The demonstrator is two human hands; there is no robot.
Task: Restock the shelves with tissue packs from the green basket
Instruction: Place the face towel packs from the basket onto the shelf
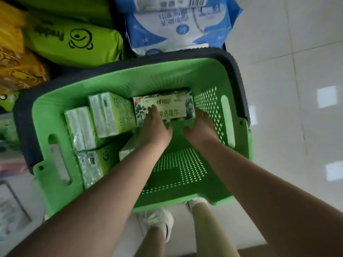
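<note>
Both hands reach down into the green basket [185,75]. The left hand [155,127] lies on the floral tissue pack [163,108], its fingers stretched out nearly straight over the top face. The right hand [201,127] meets the pack's right end, fingers bent down along that side; how firmly it grips cannot be told. The pack sits against the basket's far wall, just ahead of both hands. It carries a blue-and-white leaf pattern, a red corner flash and Chinese writing, of which "心相印" and "面巾" can be read.

Left of the left hand lie green-wrapped tissue packs [111,115], one touching the floral pack, others nearer the left wall; their print is too small to read. Beyond the hands, outside the basket, stands a lime-green bag [74,39] with a round cartoon face and blurred script, and a blue-and-white bulk pack [178,25] bearing a barcode and upside-down Chinese text. Yellow packs [16,67] lie far left. Under the forearms, white shoes [161,221] stand on the pale tiled floor [297,52].
</note>
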